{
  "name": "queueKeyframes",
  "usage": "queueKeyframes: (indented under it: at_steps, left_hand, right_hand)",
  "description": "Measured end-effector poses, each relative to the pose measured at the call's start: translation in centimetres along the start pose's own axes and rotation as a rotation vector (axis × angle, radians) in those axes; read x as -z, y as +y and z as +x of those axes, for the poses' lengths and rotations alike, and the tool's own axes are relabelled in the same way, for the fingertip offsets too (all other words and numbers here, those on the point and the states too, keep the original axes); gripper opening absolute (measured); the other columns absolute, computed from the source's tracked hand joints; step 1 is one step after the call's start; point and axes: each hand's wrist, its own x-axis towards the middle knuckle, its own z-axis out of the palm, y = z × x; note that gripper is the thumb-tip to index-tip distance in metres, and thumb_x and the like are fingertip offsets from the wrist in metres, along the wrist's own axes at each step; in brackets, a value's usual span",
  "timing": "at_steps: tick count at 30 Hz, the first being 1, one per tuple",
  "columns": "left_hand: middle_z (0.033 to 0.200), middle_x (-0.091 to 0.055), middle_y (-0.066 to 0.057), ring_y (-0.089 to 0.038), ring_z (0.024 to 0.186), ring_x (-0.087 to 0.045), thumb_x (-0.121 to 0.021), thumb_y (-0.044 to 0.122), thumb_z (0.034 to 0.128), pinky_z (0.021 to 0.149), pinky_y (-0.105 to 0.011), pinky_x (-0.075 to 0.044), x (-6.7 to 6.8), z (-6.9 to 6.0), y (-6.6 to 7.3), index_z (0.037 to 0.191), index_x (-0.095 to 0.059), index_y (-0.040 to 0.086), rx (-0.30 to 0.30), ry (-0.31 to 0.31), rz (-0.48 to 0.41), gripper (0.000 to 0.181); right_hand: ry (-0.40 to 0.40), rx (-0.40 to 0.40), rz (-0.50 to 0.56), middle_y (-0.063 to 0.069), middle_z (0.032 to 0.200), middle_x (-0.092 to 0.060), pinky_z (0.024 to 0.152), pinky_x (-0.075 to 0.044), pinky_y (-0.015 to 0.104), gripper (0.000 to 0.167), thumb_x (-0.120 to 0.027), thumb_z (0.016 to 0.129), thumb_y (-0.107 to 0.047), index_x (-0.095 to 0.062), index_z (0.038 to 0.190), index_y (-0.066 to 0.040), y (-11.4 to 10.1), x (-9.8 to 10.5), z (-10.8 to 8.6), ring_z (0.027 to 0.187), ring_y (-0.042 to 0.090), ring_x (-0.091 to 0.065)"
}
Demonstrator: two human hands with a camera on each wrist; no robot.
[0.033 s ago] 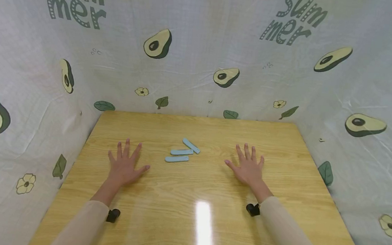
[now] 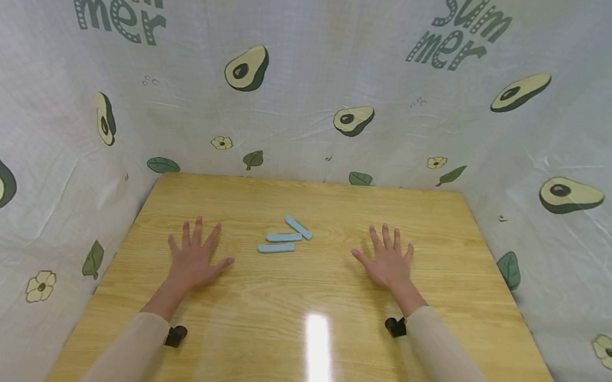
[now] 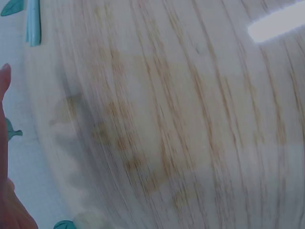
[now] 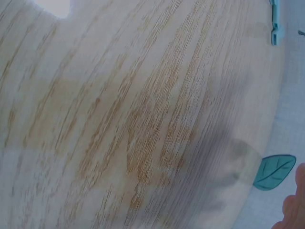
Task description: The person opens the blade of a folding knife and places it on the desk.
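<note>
Three slim light-blue plastic strips lie on the wooden table, each with one rounded end and a small round mark at the other; their exact kind is unclear. The front strip (image 2: pixel 276 248) and the middle strip (image 2: pixel 283 237) run nearly side by side. Slanting away behind them, the back strip (image 2: pixel 298 227) meets the middle one near its right end. To their left, my left hand (image 2: pixel 193 263) is palm down with fingers spread, holding nothing. On the other side my right hand (image 2: pixel 389 264) is spread the same way, also holding nothing and apart from the strips.
The wooden table (image 2: pixel 270 345) carries a bright light reflection near its front. A white cloth (image 2: pixel 309 33) printed with avocados and leaves hangs behind it and along both sides. Each wrist bears a small black camera, seen at the left cuff (image 2: pixel 176 336) and right cuff (image 2: pixel 395 327).
</note>
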Motion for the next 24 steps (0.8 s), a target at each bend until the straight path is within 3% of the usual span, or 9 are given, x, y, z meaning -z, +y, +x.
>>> queueKeyframes:
  at_steps: [8, 18, 24]
  left_hand:
    - [0.160, 0.006, -0.026, -0.053, 0.145, 0.004, -0.047, 0.070, 0.0882, 0.108, -0.080, 0.007, 0.1, -0.1, 0.0, 0.156, -0.013, 0.018, 0.003, -0.001, -0.076, 0.092]
    - [0.160, 0.000, -0.027, -0.051, 0.146, 0.004, -0.048, 0.066, 0.0905, 0.110, -0.078, 0.006, 0.4, 0.5, 0.6, 0.156, -0.012, 0.014, -0.023, 0.017, -0.128, 0.092]
    - [0.159, -0.003, -0.029, -0.052, 0.146, -0.002, -0.050, 0.063, 0.0915, 0.112, -0.076, 0.000, -0.3, 0.6, 1.5, 0.156, -0.015, 0.011, -0.042, 0.001, -0.131, 0.089]
  right_hand:
    - [-0.001, 0.010, -0.007, 0.009, 0.164, 0.005, 0.116, 0.004, 0.071, 0.089, -0.028, 0.089, -0.078, -0.003, 0.157, -0.027, 0.0, 0.1, 0.0, 0.151, 0.036, 0.009]
    - [0.038, 0.090, 0.049, 0.011, 0.164, -0.003, 0.117, 0.002, 0.069, 0.084, -0.032, 0.092, -0.073, -0.008, 0.157, -0.025, -2.4, 0.0, 0.8, 0.151, 0.033, 0.006]
    - [0.000, 0.118, 0.052, 0.009, 0.164, -0.002, 0.119, -0.002, 0.067, 0.081, -0.029, 0.093, -0.072, -0.008, 0.157, -0.026, -4.0, -0.4, 1.0, 0.152, 0.033, 0.004]
